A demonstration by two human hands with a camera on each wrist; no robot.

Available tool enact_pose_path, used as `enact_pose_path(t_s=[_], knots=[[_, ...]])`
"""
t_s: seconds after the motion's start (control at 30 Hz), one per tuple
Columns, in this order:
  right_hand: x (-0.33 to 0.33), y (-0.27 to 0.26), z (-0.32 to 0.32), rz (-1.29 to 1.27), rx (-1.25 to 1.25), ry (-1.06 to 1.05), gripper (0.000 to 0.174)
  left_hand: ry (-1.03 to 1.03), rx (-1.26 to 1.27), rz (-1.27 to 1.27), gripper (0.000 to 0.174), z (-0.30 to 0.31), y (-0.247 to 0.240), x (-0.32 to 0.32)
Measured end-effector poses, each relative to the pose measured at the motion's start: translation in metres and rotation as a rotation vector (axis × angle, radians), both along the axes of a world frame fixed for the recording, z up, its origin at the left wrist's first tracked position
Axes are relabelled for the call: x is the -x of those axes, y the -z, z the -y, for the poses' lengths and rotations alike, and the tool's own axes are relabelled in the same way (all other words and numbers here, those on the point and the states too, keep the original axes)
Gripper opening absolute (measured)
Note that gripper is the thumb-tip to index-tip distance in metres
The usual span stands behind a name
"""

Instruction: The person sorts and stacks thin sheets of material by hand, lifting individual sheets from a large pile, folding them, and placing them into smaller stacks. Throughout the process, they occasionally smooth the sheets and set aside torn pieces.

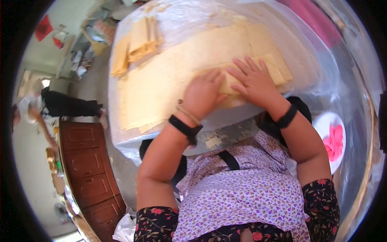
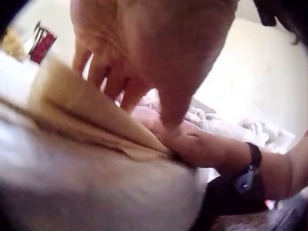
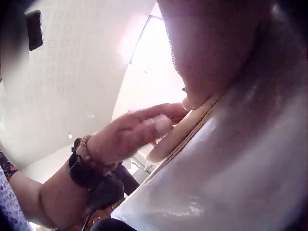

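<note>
Wide, thin, pale-yellow sheets, resembling tofu skin, lie stacked on a plastic-covered table. Along the near right part, a folded, layered piece of the same stuff lies under both hands. My left hand rests palm down on its left part, fingers extended. Flat on it farther right, my right hand spreads its fingers. The thumbs point toward each other at the near edge. From the left wrist view, the folded piece shows as a thick, rounded layer over thinner ones. In the right wrist view, its edge runs beneath the fingers.
Folded yellow bundles stand at the table's far left. Clear plastic covers the table. Pink cloth or gloves lie in a white basin at right. Brown cabinets and another person are at left.
</note>
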State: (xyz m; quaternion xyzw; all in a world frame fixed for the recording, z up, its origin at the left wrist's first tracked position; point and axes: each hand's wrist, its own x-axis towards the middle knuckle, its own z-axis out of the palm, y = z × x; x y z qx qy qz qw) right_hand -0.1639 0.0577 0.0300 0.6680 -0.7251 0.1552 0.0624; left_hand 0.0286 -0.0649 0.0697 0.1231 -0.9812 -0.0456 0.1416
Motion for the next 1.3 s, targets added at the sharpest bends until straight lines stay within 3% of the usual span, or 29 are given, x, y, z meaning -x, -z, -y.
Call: enact_pose_path(t_s=[0.07,0.2,0.3,0.4,0.47,0.57,0.63,0.7,0.8,0.83,0.93,1.03,1.07,1.13,1.2,1.27,1.3], knots=[[0.001,-0.007,0.001,0.018,0.008,-0.015,0.054,0.029,0.076,0.02,0.052,0.006,-0.004,-0.002],[0.002,-0.024,-0.011,0.283,0.313,-0.025,0.044,0.085,0.214,0.077,0.05,0.014,-0.004,-0.008],[0.006,-0.058,-0.029,0.311,0.565,0.026,0.039,-0.052,-0.016,0.059,0.047,0.032,-0.042,-0.023],[0.002,-0.072,-0.034,0.411,0.708,0.094,0.033,-0.329,-0.282,-0.223,0.045,0.078,-0.084,-0.029],[-0.006,-0.079,-0.041,0.596,0.76,0.121,0.029,-0.332,-0.567,-0.515,0.051,0.12,-0.099,-0.03],[-0.019,-0.087,-0.042,0.405,0.624,0.063,0.024,-0.441,-0.9,-0.822,0.058,0.175,-0.111,-0.02],[-0.025,-0.09,-0.041,0.44,0.531,0.018,0.023,-0.611,-0.538,-0.616,0.059,0.235,-0.08,-0.019],[-0.031,-0.086,-0.046,0.482,0.471,0.005,0.021,-0.681,0.149,-0.343,0.047,0.236,-0.054,-0.015],[-0.033,-0.087,-0.048,0.515,0.469,0.016,0.02,-0.668,0.322,0.128,0.036,0.207,-0.037,-0.009],[-0.034,-0.091,-0.05,0.515,0.459,0.018,0.019,-0.715,0.263,0.24,0.035,0.181,-0.056,-0.005],[-0.03,-0.088,-0.054,0.614,0.426,0.132,0.019,-0.536,0.191,0.283,0.034,0.168,-0.06,-0.008],[-0.023,-0.07,-0.049,0.847,0.511,0.291,0.022,-0.168,0.168,-0.03,0.032,0.245,-0.003,-0.026],[-0.018,-0.066,-0.05,0.938,0.561,0.341,0.023,-0.172,0.171,-0.003,0.029,0.241,-0.01,-0.029],[-0.003,-0.06,-0.057,1.118,0.426,0.465,0.029,-0.474,0.268,0.463,0.03,0.175,-0.064,-0.016],[0.007,-0.055,-0.062,1.281,0.313,0.53,0.034,-0.369,0.224,0.133,0.023,0.094,-0.078,-0.003],[0.014,-0.052,-0.063,1.416,0.237,0.524,0.036,-0.202,-0.211,0.006,0.02,0.013,-0.064,0.003],[0.018,-0.049,-0.062,1.418,0.212,0.501,0.037,-0.1,-0.249,-0.043,0.019,-0.021,-0.053,0.008]])
